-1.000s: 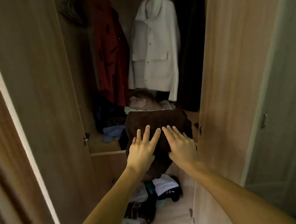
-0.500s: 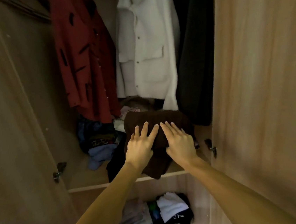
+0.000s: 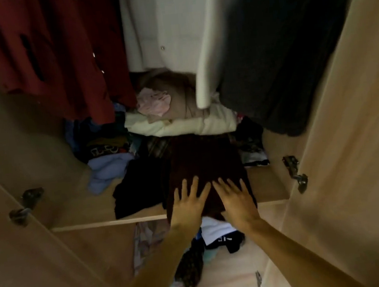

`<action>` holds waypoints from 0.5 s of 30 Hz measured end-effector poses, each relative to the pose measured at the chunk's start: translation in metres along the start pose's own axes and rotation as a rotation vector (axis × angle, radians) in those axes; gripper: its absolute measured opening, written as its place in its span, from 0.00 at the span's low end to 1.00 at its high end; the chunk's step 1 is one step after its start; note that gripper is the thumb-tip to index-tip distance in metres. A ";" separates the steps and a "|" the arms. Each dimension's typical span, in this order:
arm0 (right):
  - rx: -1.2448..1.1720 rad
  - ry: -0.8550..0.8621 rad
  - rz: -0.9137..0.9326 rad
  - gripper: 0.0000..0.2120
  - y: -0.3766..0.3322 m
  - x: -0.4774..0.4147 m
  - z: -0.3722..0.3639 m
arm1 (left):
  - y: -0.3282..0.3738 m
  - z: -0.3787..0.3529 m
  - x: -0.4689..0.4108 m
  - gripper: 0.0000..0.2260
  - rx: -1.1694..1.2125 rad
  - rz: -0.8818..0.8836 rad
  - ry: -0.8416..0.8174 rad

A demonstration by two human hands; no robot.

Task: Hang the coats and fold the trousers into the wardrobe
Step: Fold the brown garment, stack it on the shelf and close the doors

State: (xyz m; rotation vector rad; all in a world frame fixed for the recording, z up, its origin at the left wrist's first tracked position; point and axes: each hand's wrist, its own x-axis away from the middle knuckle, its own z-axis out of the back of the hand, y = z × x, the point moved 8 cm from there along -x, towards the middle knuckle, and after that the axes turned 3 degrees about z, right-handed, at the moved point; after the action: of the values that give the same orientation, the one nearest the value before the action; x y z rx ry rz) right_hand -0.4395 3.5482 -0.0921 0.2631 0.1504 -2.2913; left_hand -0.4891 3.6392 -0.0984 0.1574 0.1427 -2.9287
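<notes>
Folded dark brown trousers (image 3: 205, 162) lie on the wardrobe shelf (image 3: 268, 186), their near edge hanging over the shelf's front lip. My left hand (image 3: 188, 204) and my right hand (image 3: 236, 200) press flat on the near part of the trousers, fingers straight and spread, side by side. Above hang a red coat (image 3: 57, 52), a white coat (image 3: 171, 28) and a black coat (image 3: 279, 52).
Behind the trousers sits a pile of folded cream and beige clothes (image 3: 181, 120); blue and dark garments (image 3: 106, 166) lie jumbled on the shelf's left. More clothes (image 3: 219, 236) fill the compartment below. Open wardrobe doors (image 3: 348, 150) flank both sides.
Both hands have pushed the folded trousers further onto the shelf and flattened them. The view has come closer and tilted down.
</notes>
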 end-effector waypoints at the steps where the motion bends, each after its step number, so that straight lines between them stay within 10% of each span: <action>1: -0.021 -0.088 0.001 0.45 0.003 0.008 -0.023 | 0.003 -0.019 0.004 0.37 -0.030 0.000 -0.066; 15: -0.157 -0.075 -0.104 0.36 0.011 0.004 -0.040 | -0.009 -0.046 -0.012 0.52 -0.019 -0.002 -0.035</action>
State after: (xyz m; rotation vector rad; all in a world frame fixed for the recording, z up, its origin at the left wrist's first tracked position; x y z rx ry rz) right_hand -0.4288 3.5458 -0.1318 0.0901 0.3105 -2.3734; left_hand -0.4746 3.6551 -0.1415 0.1027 0.1651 -2.9295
